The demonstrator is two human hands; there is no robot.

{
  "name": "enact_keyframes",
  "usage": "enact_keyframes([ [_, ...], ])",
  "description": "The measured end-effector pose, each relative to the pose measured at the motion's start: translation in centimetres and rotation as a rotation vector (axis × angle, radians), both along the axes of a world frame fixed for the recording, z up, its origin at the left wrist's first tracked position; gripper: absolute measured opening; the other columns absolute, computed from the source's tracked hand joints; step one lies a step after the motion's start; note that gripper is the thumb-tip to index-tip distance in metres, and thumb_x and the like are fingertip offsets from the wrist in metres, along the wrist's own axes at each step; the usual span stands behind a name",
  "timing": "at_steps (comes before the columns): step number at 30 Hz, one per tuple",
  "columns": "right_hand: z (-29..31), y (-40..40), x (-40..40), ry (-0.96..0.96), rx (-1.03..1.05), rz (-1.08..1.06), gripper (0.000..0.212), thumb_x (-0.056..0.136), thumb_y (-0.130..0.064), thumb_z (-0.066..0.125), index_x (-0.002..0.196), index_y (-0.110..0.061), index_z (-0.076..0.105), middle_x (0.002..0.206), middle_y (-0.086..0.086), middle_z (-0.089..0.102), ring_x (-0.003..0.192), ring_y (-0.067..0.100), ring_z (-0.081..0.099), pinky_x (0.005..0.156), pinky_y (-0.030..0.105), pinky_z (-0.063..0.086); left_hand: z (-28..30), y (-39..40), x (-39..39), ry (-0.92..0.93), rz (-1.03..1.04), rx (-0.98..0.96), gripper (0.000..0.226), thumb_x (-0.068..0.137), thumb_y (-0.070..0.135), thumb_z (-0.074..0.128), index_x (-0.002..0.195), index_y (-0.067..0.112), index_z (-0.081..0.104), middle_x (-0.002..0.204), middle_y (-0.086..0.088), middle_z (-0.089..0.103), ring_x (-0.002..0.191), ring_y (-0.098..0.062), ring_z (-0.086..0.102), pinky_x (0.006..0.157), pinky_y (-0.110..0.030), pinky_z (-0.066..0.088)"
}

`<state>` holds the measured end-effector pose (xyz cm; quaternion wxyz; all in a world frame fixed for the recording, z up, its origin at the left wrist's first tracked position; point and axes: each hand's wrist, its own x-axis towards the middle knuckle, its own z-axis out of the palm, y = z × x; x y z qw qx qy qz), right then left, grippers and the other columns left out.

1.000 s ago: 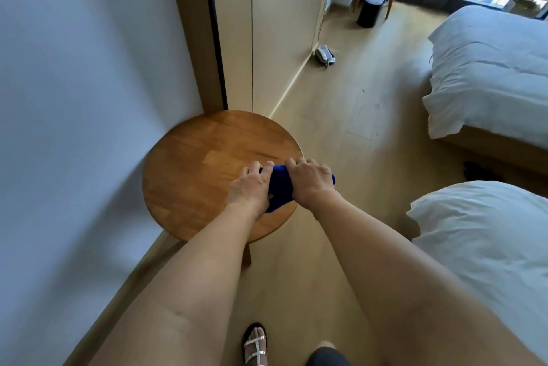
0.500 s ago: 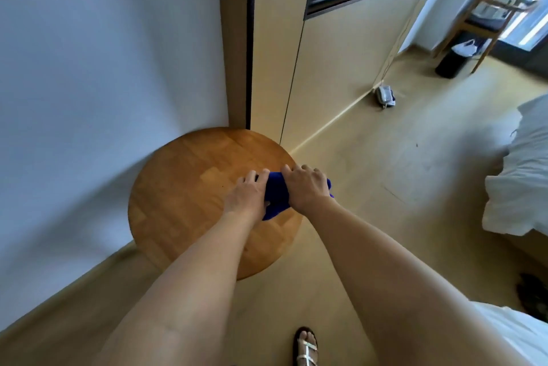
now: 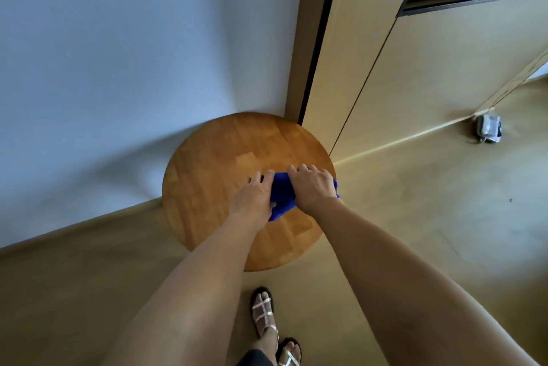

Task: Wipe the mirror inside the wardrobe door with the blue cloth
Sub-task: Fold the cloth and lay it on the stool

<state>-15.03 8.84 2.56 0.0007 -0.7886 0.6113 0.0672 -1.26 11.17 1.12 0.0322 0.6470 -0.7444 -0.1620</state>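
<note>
Both my hands grip the blue cloth (image 3: 282, 194): left hand (image 3: 254, 197) curled on its left end, right hand (image 3: 313, 187) over its right end. It's bunched between them near the round wooden table's (image 3: 213, 164) right edge, long axis running left-right. No writing visible.

Your cloth (image 3: 282, 195) is deep blue, a solid colour with no print. The stool (image 3: 225, 158) under it is warm orange-brown wood, patterned in short jointed blocks. Your wall (image 3: 133, 39) reads pale bluish white. The wardrobe (image 3: 444, 75) is light beige with thin black seams and a black-framed panel. Your floor (image 3: 430, 202) is yellowish tan, and your sandals (image 3: 264, 313) have silver straps on dark soles.
</note>
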Motion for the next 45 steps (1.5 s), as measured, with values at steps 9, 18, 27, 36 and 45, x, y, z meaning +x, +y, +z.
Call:
enact_keyframes([
  [9, -1.5, -6.1, 0.5, -0.016, 0.059, 0.087, 0.032, 0.086, -0.019, 0.06, 0.116, -0.018, 0.047, 0.103, 0.002, 0.058, 0.095, 0.02, 0.057, 0.079, 0.032, 0.044, -2.1, -5.0, 0.2, 0.004, 0.085, -0.007, 0.065, 0.087, 0.035, 0.061, 0.141, 0.022, 0.027, 0.133, -0.002, 0.043, 0.119, -0.022, 0.044, 0.079, -0.034, 0.049],
  [18, -4.1, -10.2, 0.1, -0.013, 0.157, 0.213, 0.034, 0.089, -0.018, 0.056, 0.121, -0.019, 0.045, 0.112, 0.002, 0.057, 0.103, 0.021, 0.056, 0.084, 0.035, 0.044, -4.6, -7.8, -0.8, -0.071, 0.211, 0.062, 0.056, 0.087, 0.036, 0.058, 0.134, 0.018, 0.035, 0.129, -0.002, 0.042, 0.115, -0.019, 0.045, 0.077, -0.03, 0.048],
  [27, -7.4, -15.5, -2.3, -0.027, 0.231, 0.398, 0.032, 0.089, -0.018, 0.055, 0.119, -0.02, 0.044, 0.11, 0.001, 0.057, 0.1, 0.019, 0.056, 0.084, 0.034, 0.043, -7.0, -11.0, -4.4, -0.095, 0.42, 0.087, 0.055, 0.08, 0.035, 0.062, 0.126, 0.02, 0.037, 0.121, -0.002, 0.046, 0.109, -0.02, 0.046, 0.081, -0.029, 0.044],
  [36, -14.0, -18.3, -1.6, -0.032, 0.241, 0.455, 0.035, 0.09, -0.015, 0.053, 0.122, -0.017, 0.04, 0.113, 0.002, 0.055, 0.104, 0.022, 0.054, 0.083, 0.036, 0.043, -12.4, -13.4, -4.4, -0.159, 0.512, 0.118, 0.063, 0.078, 0.032, 0.065, 0.131, 0.019, 0.034, 0.125, -0.004, 0.043, 0.111, -0.022, 0.045, 0.08, -0.03, 0.043],
  [45, -20.6, -19.6, -1.3, -0.054, 0.472, 0.518, 0.067, 0.088, -0.046, 0.056, 0.142, -0.019, 0.027, 0.133, 0.005, 0.044, 0.122, 0.024, 0.042, 0.098, 0.038, 0.039, -18.6, -14.0, -3.1, -0.205, 0.536, 0.196, 0.064, 0.08, 0.03, 0.069, 0.131, 0.018, 0.033, 0.126, -0.004, 0.042, 0.112, -0.021, 0.044, 0.076, -0.028, 0.043],
])
